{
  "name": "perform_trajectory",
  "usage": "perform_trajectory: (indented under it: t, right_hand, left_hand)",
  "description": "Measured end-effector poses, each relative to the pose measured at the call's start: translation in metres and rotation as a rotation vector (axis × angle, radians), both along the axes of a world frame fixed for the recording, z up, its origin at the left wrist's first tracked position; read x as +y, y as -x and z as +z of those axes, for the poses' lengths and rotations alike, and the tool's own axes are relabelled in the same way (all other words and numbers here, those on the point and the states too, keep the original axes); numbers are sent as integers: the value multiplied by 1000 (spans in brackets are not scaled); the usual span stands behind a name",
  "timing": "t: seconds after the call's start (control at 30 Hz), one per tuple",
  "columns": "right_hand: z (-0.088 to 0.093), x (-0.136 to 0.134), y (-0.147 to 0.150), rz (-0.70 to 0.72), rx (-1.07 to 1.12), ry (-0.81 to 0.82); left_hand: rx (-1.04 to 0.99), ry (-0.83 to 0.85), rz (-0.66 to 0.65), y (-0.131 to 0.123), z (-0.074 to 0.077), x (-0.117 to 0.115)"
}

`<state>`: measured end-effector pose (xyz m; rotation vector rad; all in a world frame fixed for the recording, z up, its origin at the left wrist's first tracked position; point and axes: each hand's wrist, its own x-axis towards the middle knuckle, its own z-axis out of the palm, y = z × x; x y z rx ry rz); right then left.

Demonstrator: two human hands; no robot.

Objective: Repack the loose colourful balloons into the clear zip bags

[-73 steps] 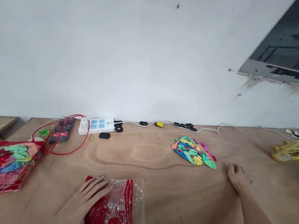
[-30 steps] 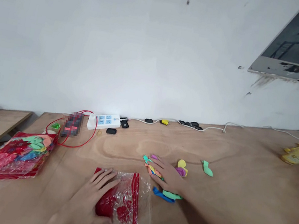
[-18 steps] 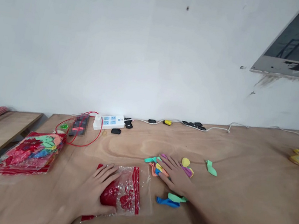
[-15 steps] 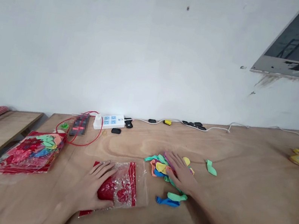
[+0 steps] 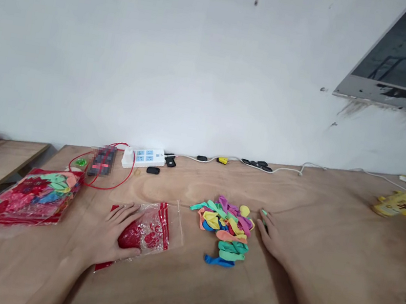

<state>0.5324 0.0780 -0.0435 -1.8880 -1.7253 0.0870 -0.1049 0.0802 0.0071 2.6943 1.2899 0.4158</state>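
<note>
My left hand lies with fingers spread on the left part of a clear plastic bag with red print, resting on the wooden table. To the right of that bag is a loose pile of balloons in green, yellow, purple, orange and blue. A blue balloon lies at the near edge of the pile. Just right of the pile, my right hand has its fingers over a light green balloon, which is mostly hidden beneath them.
A filled bag of colorful balloons lies at the left. Along the wall are a white power strip, a red cable, small black objects and a yellow plug. Yellow packaging lies at the far right.
My right hand has moved right, off the balloon pile and onto the separate light green balloon. My left hand remains on the bag. The camera view has shifted slightly.
</note>
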Motion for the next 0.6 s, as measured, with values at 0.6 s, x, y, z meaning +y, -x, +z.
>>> perform_trajectory:
  t: [0.6]
  right_hand:
    - [84,-90,129,391,297,-89]
  left_hand:
    - [22,-56,-11,0,3,1]
